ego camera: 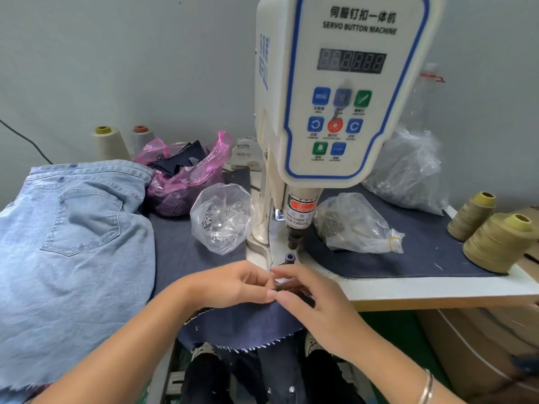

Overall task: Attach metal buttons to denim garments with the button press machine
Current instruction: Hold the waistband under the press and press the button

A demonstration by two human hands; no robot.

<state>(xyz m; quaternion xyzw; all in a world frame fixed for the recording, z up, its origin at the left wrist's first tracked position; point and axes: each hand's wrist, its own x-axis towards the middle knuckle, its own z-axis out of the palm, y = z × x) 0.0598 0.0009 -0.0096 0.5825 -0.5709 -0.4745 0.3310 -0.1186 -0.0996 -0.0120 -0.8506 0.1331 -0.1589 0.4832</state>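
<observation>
The left hand (233, 284) and right hand (309, 298) meet fingertip to fingertip over a dark denim piece (239, 325) that drapes off the near table edge at 6 o'clock. Both hands have their fingers curled and seem to pinch the top edge of this fabric between them, though blur hides exactly what the fingertips hold. The right wrist wears a silver bangle (425, 389).

Just beyond the fingertips, at 12 o'clock, sits the lower die (289, 257) of the servo button machine (344, 91), with the upper punch (294, 239) hanging above it, apart from it.

At 11 o'clock from the hands a clear plastic bag (221, 217) holds small silvery metal parts. At 1 o'clock another clear bag (355, 225), tied with a rubber band, holds duller metal pieces. Farther back at 10 o'clock a pink plastic bag (186, 176) contains dark fabric scraps. At 9 o'clock lies a pile of light blue jeans (73, 243), back pocket up. At 3 o'clock stand two olive thread cones (495, 243).
</observation>
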